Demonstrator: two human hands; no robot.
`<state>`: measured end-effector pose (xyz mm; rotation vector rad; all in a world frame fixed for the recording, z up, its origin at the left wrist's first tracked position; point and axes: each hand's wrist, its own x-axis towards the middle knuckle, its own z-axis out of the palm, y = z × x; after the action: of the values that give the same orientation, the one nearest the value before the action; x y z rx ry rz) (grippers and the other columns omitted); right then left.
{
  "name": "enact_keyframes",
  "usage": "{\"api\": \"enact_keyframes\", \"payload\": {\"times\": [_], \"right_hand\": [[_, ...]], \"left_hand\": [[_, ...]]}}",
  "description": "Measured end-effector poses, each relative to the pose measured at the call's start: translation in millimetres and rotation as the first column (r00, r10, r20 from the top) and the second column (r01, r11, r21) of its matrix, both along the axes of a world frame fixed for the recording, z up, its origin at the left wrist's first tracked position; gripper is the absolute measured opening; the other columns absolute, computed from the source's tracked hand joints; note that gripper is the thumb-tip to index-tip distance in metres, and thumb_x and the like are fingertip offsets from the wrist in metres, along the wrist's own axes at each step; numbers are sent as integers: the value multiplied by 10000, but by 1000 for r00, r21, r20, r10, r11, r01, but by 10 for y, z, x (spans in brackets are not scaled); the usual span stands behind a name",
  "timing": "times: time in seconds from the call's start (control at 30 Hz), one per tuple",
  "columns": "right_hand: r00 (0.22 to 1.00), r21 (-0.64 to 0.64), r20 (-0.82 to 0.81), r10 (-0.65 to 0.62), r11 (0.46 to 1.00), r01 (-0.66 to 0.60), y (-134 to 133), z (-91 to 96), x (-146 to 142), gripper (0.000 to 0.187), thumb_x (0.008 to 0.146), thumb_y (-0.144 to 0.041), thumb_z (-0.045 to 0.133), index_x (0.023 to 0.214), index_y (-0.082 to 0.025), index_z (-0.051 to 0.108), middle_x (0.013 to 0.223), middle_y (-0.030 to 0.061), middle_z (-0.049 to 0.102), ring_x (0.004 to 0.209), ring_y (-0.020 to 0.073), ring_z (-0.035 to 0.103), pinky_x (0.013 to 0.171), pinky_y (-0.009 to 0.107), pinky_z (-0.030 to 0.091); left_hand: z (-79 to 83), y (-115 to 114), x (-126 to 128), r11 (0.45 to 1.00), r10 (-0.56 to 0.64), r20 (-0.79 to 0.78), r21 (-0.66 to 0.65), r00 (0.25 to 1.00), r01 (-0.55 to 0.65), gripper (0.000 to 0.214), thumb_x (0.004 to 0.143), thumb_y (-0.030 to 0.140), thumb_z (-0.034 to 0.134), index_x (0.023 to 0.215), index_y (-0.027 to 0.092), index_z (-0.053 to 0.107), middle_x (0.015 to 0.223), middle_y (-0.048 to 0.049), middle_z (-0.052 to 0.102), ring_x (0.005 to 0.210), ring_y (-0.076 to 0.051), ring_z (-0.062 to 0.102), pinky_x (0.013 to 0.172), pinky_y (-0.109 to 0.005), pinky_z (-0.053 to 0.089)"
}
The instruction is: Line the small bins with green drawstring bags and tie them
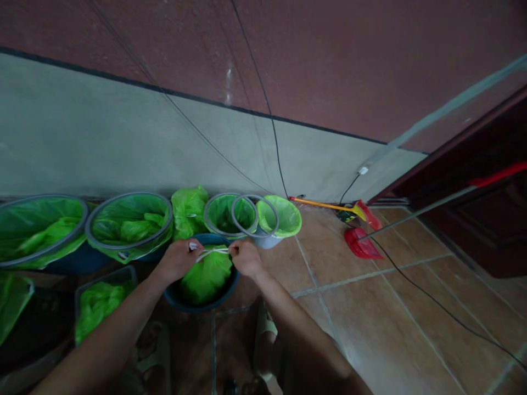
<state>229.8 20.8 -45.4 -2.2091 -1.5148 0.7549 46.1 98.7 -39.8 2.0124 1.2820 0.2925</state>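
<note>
A green plastic garbage bag point(207, 278) sits inside a dark blue bin point(173, 300) on the floor in front of me. White drawstrings point(216, 250) stretch across the top of the bag, between my hands. My left hand point(180, 260) is closed on their left end. On the other side, my right hand point(246, 258) pinches the right end above the bin's rim. A loose grey ring point(272, 234) rests over two lined bins just beyond my right hand.
Green-lined bins point(129, 246) with grey rims line the wall, with a tied green bag point(190, 210) among them. A green-filled basket point(135, 274) stands at my left. Rightward lie a yellow-handled broom point(325, 204), a red dustpan point(362, 245) and a black cable point(428, 300) across the tiles.
</note>
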Motion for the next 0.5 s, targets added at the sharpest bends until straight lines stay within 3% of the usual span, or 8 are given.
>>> {"api": "enact_keyframes", "payload": {"times": [0.07, 0.17, 0.27, 0.4, 0.5], "right_hand": [[998, 46, -49, 32, 999, -30, -20, -18, 3, 298, 857, -128, 559, 1119, -173, 694, 1100, 89, 713, 1001, 196, 670, 905, 294, 501], [987, 155, -100, 122, 982, -106, -65, -74, -73, 676, 786, -146, 667, 1435, -178, 479, 1417, 122, 541, 1179, 195, 606, 1009, 303, 472], [960, 159, -79, 268, 954, -254, -114, -157, -220, 824, 716, -177, 754, 1476, -166, 436, 1449, 141, 514, 1281, 239, 540, 1073, 337, 429], [968, 9, -36, 249, 968, -249, -139, -336, -388, 454, 807, -148, 637, 1260, -125, 646, 1145, 147, 715, 1075, 281, 662, 958, 377, 489], [979, 29, -150, 140, 990, -137, -115, -479, -405, 236, 833, -143, 568, 1000, -164, 733, 912, 80, 753, 889, 246, 690, 832, 341, 518]], "left_hand": [[-17, 26, -29, 1000, -25, -32, 11, 999, 26, 275, 794, 367, 452, 642, 217, 626, 623, -25, 674, 666, -196, 607, 673, -289, 420], [-70, 36, -26, 998, -52, -58, 18, 997, 53, 277, 803, 349, 441, 631, 211, 608, 617, -27, 657, 654, -189, 594, 672, -286, 415], [-163, -11, 34, 997, -78, -40, -17, 996, 78, 267, 795, 357, 455, 633, 208, 606, 617, -24, 649, 627, -178, 585, 663, -284, 420], [-277, -85, 108, 983, -119, 77, -130, 990, 128, 291, 777, 423, 482, 646, 202, 618, 617, -19, 645, 633, -181, 605, 642, -277, 453], [-305, -67, 57, 982, -115, 137, -135, 984, 133, 286, 692, 429, 583, 810, 188, 681, 779, -46, 722, 785, -231, 672, 720, -307, 507]]}}
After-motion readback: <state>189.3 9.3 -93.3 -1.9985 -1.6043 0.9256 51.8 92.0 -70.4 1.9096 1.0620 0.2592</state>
